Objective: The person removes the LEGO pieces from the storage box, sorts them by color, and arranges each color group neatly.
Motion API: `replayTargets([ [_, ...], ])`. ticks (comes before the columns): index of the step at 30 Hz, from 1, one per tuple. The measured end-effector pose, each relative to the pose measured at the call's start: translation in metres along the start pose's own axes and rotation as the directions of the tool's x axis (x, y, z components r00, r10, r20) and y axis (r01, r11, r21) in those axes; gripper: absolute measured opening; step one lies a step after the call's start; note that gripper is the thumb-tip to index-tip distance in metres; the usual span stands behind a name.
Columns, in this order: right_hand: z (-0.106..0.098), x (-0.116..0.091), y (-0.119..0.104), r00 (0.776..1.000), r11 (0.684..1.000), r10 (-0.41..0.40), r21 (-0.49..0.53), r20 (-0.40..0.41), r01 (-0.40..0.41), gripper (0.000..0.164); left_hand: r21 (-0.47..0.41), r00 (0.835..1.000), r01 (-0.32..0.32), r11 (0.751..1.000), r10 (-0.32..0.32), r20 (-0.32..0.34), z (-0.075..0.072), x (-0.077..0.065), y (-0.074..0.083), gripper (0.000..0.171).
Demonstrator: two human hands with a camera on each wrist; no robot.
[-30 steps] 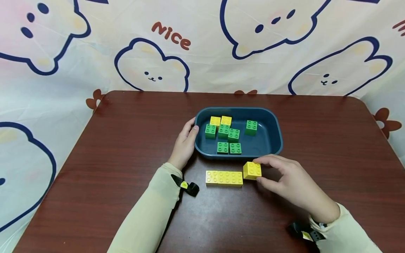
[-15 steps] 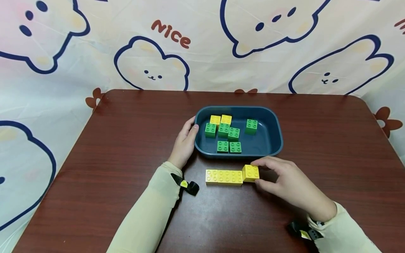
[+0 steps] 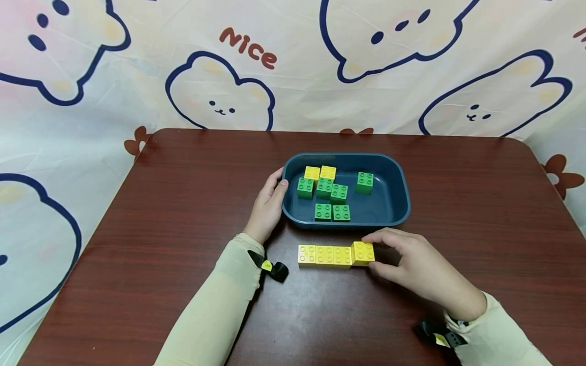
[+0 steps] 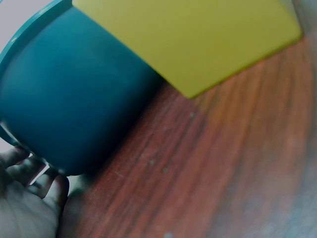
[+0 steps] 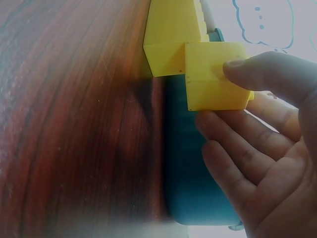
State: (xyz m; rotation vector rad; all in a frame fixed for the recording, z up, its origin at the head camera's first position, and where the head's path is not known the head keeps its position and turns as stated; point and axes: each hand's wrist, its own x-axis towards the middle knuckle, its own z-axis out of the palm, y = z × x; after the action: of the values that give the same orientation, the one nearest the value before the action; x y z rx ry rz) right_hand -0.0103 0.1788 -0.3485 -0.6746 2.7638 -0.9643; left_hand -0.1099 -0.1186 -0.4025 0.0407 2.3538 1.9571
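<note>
In the head view, my right hand (image 3: 416, 264) pinches a yellow toy building brick (image 3: 362, 253) between thumb and fingers. That brick stands higher than the row of yellow bricks (image 3: 324, 256) on the table and overlaps its right end. In the right wrist view, the pinched brick (image 5: 216, 77) meets the upper corner of the row's end (image 5: 171, 44). My left hand (image 3: 267, 208) grips the left end of a dark blue tray (image 3: 389, 211), thumb at the rim. Several green bricks (image 3: 339, 193) and two yellow bricks (image 3: 327, 173) lie in the tray.
The brown wooden table (image 3: 183, 203) reaches back to a cloth backdrop (image 3: 297, 101) printed with cartoon animals. Black straps with small devices (image 3: 277, 273) sit on both wrists, over pale green sleeves (image 3: 210, 305).
My right hand has moved the pinched yellow brick a little left and down, from beside the row onto its right end. The left hand stays at the tray.
</note>
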Motion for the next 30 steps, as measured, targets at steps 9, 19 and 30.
replayTargets([
  [9,0.0008,0.0003,0.0001,1.000,1.000,0.003,0.001,0.014,-0.003,0.041,0.005,1.000,0.005,1.000,-0.005,0.001,0.0000,0.0000,0.0005,0.046],
  [19,0.0029,0.0003,0.0003,1.000,1.000,0.002,-0.003,0.030,-0.002,0.041,0.005,1.000,0.006,1.000,-0.006,-0.003,0.0003,-0.0003,0.0004,0.046],
  [30,0.0063,0.0021,0.0017,0.998,1.000,0.022,0.002,0.061,-0.022,0.040,0.013,1.000,0.004,1.000,-0.004,-0.003,0.0001,0.0001,-0.0002,0.047],
])
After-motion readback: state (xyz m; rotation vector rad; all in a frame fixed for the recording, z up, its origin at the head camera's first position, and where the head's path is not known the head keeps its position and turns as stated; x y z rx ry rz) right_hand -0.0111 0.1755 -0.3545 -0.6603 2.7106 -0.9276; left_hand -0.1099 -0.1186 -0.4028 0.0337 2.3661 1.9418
